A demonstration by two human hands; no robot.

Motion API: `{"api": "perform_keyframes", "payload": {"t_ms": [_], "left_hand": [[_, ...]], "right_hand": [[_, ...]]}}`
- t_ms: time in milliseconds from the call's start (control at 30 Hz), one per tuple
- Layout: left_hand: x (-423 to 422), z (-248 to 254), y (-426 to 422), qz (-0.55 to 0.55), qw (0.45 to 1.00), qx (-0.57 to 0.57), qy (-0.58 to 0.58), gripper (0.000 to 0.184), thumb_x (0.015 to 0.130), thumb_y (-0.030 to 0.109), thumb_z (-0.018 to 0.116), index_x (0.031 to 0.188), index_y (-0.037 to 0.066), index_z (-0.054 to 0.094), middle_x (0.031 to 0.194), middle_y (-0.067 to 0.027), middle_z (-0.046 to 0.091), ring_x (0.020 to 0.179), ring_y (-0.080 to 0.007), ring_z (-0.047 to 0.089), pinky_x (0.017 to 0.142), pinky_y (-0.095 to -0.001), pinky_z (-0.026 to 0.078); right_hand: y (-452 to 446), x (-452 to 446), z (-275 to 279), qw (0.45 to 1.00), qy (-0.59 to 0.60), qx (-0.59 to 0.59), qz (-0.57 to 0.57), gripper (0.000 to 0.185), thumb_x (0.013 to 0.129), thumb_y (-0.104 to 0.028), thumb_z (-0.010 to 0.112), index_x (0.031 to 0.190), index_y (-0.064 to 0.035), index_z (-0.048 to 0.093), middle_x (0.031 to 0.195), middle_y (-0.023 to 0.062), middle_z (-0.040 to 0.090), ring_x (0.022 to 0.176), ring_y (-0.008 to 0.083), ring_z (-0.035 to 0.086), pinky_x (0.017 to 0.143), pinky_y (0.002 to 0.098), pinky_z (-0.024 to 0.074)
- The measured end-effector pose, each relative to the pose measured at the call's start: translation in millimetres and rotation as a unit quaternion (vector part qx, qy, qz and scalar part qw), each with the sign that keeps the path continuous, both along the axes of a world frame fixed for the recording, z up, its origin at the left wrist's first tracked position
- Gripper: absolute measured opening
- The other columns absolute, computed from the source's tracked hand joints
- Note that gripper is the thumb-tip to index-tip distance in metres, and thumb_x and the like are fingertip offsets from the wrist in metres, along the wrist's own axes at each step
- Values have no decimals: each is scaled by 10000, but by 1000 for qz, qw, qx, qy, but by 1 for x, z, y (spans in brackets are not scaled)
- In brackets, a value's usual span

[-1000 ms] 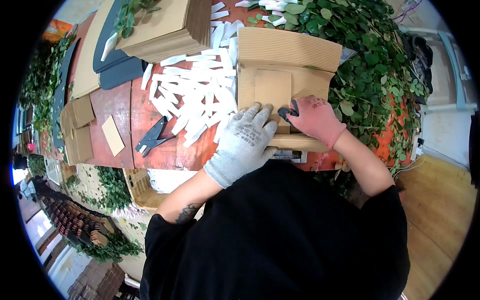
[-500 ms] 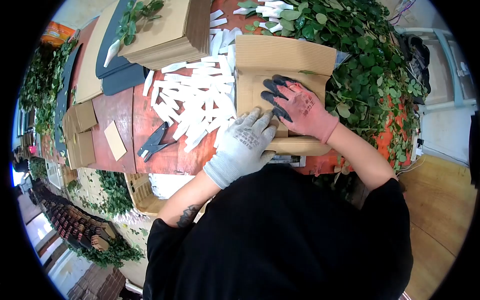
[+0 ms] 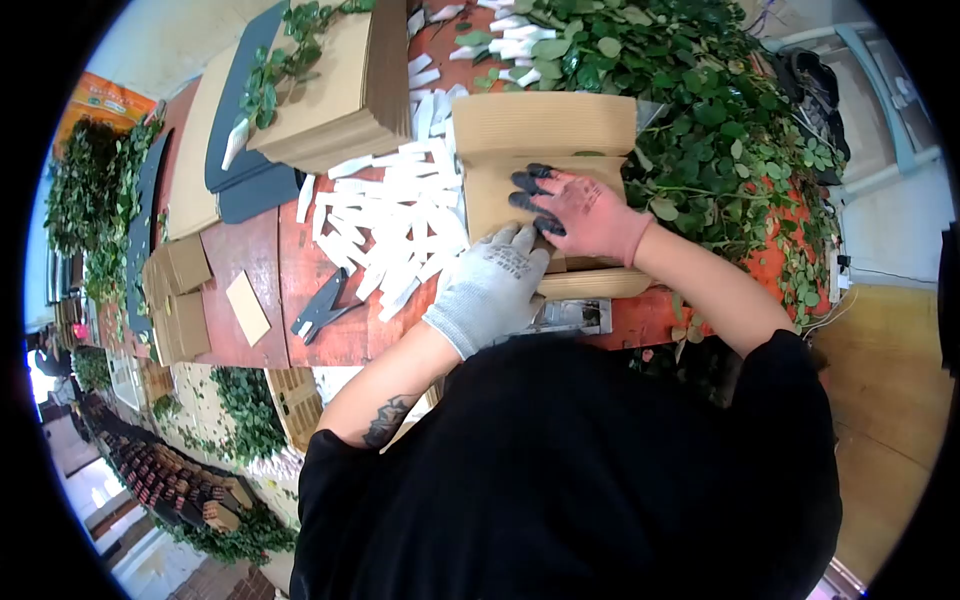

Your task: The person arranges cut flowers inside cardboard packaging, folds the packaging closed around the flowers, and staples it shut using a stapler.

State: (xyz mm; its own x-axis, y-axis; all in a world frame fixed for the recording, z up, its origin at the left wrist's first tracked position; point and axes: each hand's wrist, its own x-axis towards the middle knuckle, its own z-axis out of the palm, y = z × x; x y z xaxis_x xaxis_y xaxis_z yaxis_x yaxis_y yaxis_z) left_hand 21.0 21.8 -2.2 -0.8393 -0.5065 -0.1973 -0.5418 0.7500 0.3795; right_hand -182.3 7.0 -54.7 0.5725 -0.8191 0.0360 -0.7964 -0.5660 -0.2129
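A sheet of corrugated cardboard, with a raised flap at its far end and a folded near edge, lies in front of me. My left hand, in a grey-white glove, rests on its near left part with the fingers stretched out. Pressed on the middle of the sheet is my right hand, in a pink glove with black fingertips, its fingers also extended. Whatever lies under the cardboard is mostly hidden. A clear plastic piece shows beneath the near edge.
Many white foam net sleeves are spread left of the cardboard. A black stapler lies nearer, beside a small card. A cardboard stack stands behind. Leafy stems are heaped on the right.
The camera view has shifted a little. My right hand's fingers have drawn closer together, and the far flap looks lower. Both hands stay on the cardboard.
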Motion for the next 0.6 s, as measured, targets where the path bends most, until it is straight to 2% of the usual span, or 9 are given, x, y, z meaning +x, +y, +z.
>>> {"api": "perform_keyframes", "payload": {"t_ms": [100, 167, 200, 400, 500, 533, 600], "left_hand": [[1, 1, 6, 11, 1000, 16, -14, 579, 774, 300, 646, 1265, 31, 498, 1365, -215, 410, 1291, -353, 383, 1056, -414, 339], [0, -6, 9, 31, 999, -7, 19, 589, 780, 290, 630, 1279, 15, 481, 1366, -217, 408, 1291, -357, 383, 1059, -408, 339], [-1, -9, 11, 28, 999, -23, 20, 588, 787, 280, 622, 1276, -7, 467, 1359, -213, 418, 1291, -357, 380, 1056, -406, 345], [3, -22, 11, 13, 997, -41, 69, 559, 755, 236, 634, 1228, -23, 488, 1322, -232, 447, 1246, -363, 423, 1023, -406, 379], [-2, -19, 9, 13, 998, -58, 37, 536, 731, 238, 653, 1183, -17, 517, 1302, -239, 456, 1202, -364, 456, 996, -411, 400], [-3, -18, 10, 10, 997, -60, 38, 536, 731, 238, 653, 1183, -17, 517, 1302, -239, 456, 1202, -364, 456, 996, -411, 400], [-1, -12, 6, 5, 998, -30, 51, 525, 721, 261, 672, 1153, -1, 530, 1231, -230, 491, 1144, -357, 486, 957, -419, 422]], "right_hand": [[6, 1, 2, 999, 36, -6, 2, 452, 839, -282, 529, 1265, -132, 515, 1403, 95, 431, 1275, 243, 422, 1073, 350, 331], [7, -5, -6, 997, 74, -17, 20, 504, 884, -309, 474, 1359, -147, 433, 1460, 75, 354, 1325, 213, 352, 1125, 347, 248], [9, -7, -4, 995, 92, -23, 20, 511, 879, -318, 468, 1359, -151, 416, 1474, 80, 327, 1317, 223, 364, 1109, 347, 265], [5, -10, -2, 994, 85, -34, 56, 508, 874, -293, 500, 1354, -145, 424, 1455, 80, 358, 1314, 227, 369, 1102, 349, 277], [7, -3, -2, 992, 106, -62, 38, 506, 862, -280, 529, 1338, -132, 439, 1429, 89, 391, 1299, 236, 388, 1088, 357, 298], [7, -1, 0, 995, 73, -61, 35, 484, 845, -259, 544, 1304, -122, 474, 1404, 101, 417, 1267, 265, 418, 1069, 366, 319], [7, 6, 13, 994, 99, -43, 32, 476, 834, -255, 550, 1284, -114, 493, 1390, 109, 428, 1257, 278, 424, 1063, 367, 324]]}}
